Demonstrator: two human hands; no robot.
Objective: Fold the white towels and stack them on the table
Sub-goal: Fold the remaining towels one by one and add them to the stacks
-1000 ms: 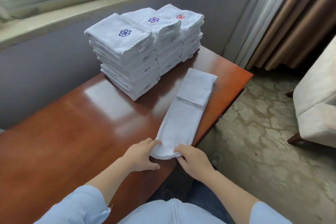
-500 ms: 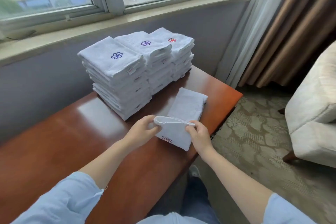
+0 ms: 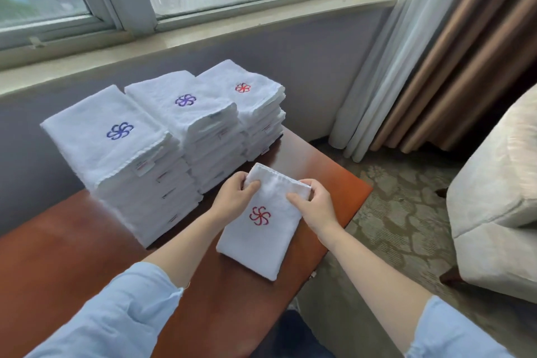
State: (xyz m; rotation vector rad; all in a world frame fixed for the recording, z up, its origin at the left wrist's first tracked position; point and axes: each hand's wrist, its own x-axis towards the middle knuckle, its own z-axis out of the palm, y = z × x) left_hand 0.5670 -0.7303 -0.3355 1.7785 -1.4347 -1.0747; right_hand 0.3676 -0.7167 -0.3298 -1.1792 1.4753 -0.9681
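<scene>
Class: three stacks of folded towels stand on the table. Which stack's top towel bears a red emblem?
The right-hand stack, nearest the curtain. The middle stack has a purple emblem on top, the left stack a blue one.

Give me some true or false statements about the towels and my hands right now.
1. The left hand and right hand pinch the towel at its far edge. True.
2. The towel's logo is blue. False: the logo is red.
3. Three stacks stand on the table. True.
4. The towel lies on top of a stack. False: it is in front of the stacks, over the table.
</scene>
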